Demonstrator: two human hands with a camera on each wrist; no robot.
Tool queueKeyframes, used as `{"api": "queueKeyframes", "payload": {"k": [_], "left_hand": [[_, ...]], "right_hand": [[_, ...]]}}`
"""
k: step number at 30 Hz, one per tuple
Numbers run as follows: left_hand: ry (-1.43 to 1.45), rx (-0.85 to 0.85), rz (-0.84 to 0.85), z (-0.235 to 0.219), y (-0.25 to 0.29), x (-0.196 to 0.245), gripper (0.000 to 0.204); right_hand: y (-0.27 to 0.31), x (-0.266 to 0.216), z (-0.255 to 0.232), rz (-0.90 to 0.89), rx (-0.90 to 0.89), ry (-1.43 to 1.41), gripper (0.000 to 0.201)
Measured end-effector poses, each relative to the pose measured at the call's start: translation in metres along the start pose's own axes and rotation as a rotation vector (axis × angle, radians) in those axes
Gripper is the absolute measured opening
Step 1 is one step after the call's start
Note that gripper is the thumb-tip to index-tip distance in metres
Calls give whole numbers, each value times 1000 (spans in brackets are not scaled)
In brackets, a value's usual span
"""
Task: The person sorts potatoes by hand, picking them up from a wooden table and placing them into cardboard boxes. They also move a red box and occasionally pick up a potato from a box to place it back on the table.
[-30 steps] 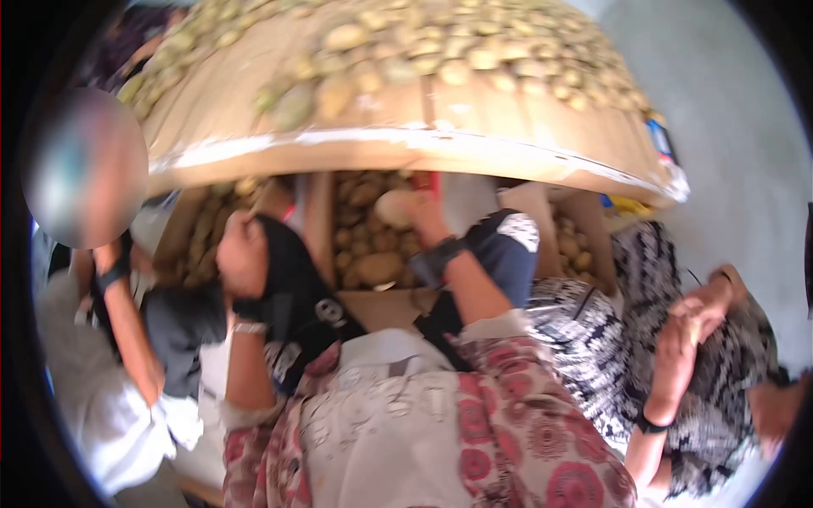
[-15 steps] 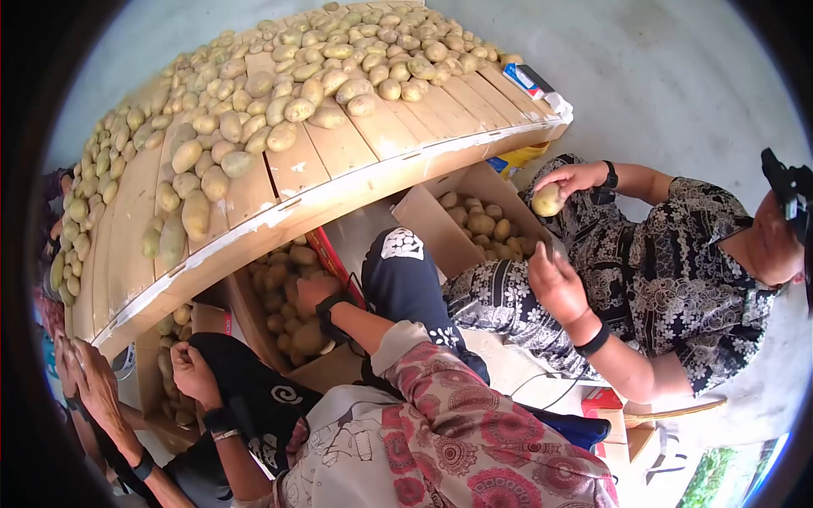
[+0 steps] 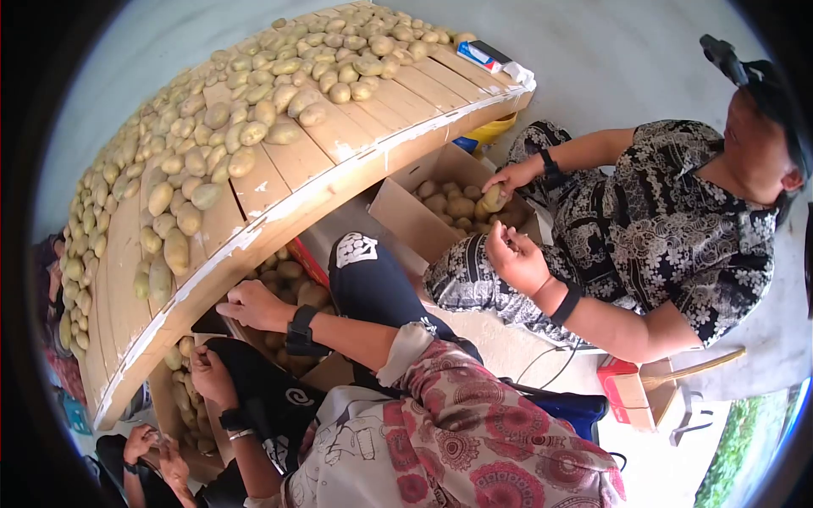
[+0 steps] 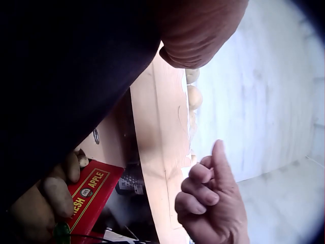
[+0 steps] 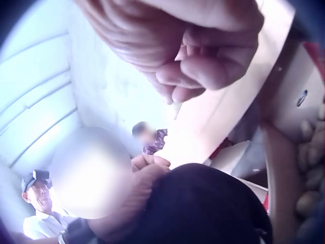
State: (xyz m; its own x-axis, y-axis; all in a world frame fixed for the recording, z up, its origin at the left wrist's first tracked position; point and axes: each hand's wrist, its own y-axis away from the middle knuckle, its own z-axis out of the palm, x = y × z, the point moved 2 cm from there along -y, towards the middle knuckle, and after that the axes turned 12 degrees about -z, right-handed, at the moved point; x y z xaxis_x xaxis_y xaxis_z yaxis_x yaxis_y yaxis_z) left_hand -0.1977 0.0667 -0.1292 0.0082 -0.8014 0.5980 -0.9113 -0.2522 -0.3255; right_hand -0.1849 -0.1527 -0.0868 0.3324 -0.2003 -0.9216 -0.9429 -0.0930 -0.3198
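My left hand (image 3: 212,377) rests at my dark-clothed left knee, fingers loosely curled, with no object showing in it. My right hand (image 3: 258,306) hovers in front of the table edge, over the near side of a cardboard box of potatoes (image 3: 313,294). Its fingers are curled with the thumb sticking out, and nothing shows in its grasp in the left wrist view (image 4: 213,203). Many loose potatoes (image 3: 176,251) lie on the slatted wooden table (image 3: 292,165) just beyond. Another box of potatoes (image 3: 182,398) stands left of my left knee.
A person in a patterned shirt (image 3: 652,220) sits at my right, holding a potato (image 3: 489,201) over another potato box (image 3: 406,216). Another person's hands (image 3: 157,449) are at lower left. A red box (image 4: 96,185) lies under the table's white-taped edge.
My right hand has come up out of the potato box and moved left toward the table edge. My left hand stays at the knee. The person on the right has lowered a potato toward their box.
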Motion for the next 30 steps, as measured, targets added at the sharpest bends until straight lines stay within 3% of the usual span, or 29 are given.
{"api": "queueKeyframes", "payload": {"k": [1, 3, 5, 6, 8, 10, 11, 13, 15, 18, 20, 21, 22, 24, 26, 30], "left_hand": [[-1, 16, 19, 4, -1, 1, 9], [181, -68, 60, 17, -3, -7, 10], [61, -74, 38, -11, 8, 42, 9], [17, -139, -68, -9, 7, 37, 7], [153, -36, -22, 6, 4, 19, 6], [129, -27, -77, 12, 4, 12, 6], [90, 36, -7, 16, 2, 6, 4], [52, 35, -54, 14, -1, 5, 3], [-7, 52, -83, 14, -3, -6, 3], [-34, 24, -160, 15, -6, -14, 4], [-37, 13, -182, 10, -3, -15, 6], [-31, 11, -187, 13, -3, -19, 5], [-16, 10, -185, 17, -6, -18, 5], [-61, 6, -208, 17, -8, -12, 5], [-50, -24, -224, 19, -6, -12, 7], [-35, -16, -221, 6, -9, -1, 9]], "right_hand": [[-4, 7, 3, -173, 154, 115, 28], [-6, -2, -10, -323, 267, 138, 30], [-6, -21, -28, -379, 281, 96, 19], [-8, -26, -36, -311, 283, 78, 13], [-18, -19, -51, -224, 249, 51, 5], [-26, -17, -65, -262, 290, 133, 11], [-27, -23, -72, -159, 271, 137, 12], [-37, -23, -80, -132, 265, 170, 16], [-41, -28, -61, -151, 236, 180, 17], [-53, -32, -44, -38, 110, 179, 27], [-68, -37, -19, -311, 18, 369, 39], [-80, -36, -9, -304, -54, 308, 52], [-92, -33, 2, -313, -59, 303, 52], [-116, -34, 28, -513, -7, 599, 56], [-127, -40, 44, -520, -48, 505, 57], [-155, -47, 80, -502, -238, 772, 58]]}}
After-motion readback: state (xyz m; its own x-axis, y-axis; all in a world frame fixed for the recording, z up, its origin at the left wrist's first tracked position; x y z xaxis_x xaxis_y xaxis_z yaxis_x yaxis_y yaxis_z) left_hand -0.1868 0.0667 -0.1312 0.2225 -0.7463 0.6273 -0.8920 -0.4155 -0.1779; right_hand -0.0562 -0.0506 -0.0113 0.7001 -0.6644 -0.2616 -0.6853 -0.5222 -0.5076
